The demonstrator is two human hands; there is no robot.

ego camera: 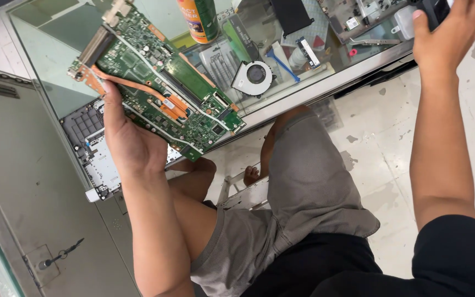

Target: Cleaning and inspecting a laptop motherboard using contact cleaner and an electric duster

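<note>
My left hand grips a green laptop motherboard with copper heat pipes, holding it by its lower edge above the glass counter. Under the board lies an opened laptop chassis with a grey frame. My right hand reaches to the top right corner and closes around a dark object that is mostly out of frame; what it is I cannot tell.
A round cooling fan, an orange-and-green spray can, a black pad, small parts and another circuit board lie on the counter. My knees in grey shorts are below, over a stained tiled floor.
</note>
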